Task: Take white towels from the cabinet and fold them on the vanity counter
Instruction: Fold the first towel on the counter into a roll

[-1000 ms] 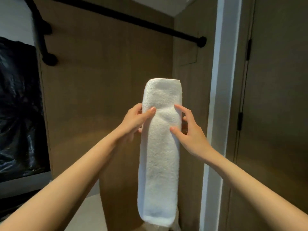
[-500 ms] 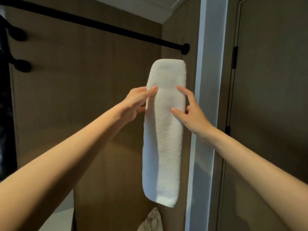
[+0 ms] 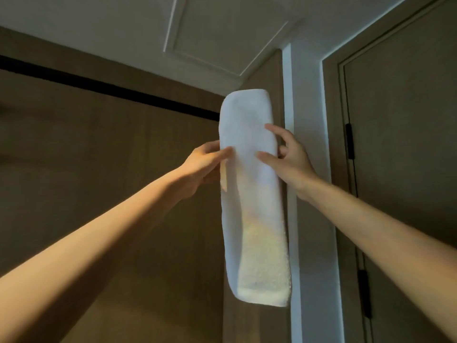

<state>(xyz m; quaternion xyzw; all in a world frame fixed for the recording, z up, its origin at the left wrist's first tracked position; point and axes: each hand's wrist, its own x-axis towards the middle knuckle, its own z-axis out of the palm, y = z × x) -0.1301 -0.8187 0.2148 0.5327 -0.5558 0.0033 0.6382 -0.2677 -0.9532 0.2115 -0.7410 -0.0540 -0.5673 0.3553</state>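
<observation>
A long white towel [image 3: 252, 206], folded into a narrow strip, hangs upright in the air in front of me. My left hand [image 3: 205, 167] pinches its left edge near the top. My right hand [image 3: 289, 157] grips its right edge at about the same height, fingers across the front. The towel's top end stands above both hands and its lower end hangs free. The vanity counter is out of view.
A black rail [image 3: 106, 87] runs across the brown wood panel wall [image 3: 99, 169] behind the towel. A white post [image 3: 306, 144] stands just right of the towel, with a brown door [image 3: 400, 169] and its black hinges beyond. The ceiling [image 3: 173, 26] fills the top.
Both hands have lifted the towel higher and my view has tilted up, so the ceiling now shows and the black bag at the left has dropped out of view.
</observation>
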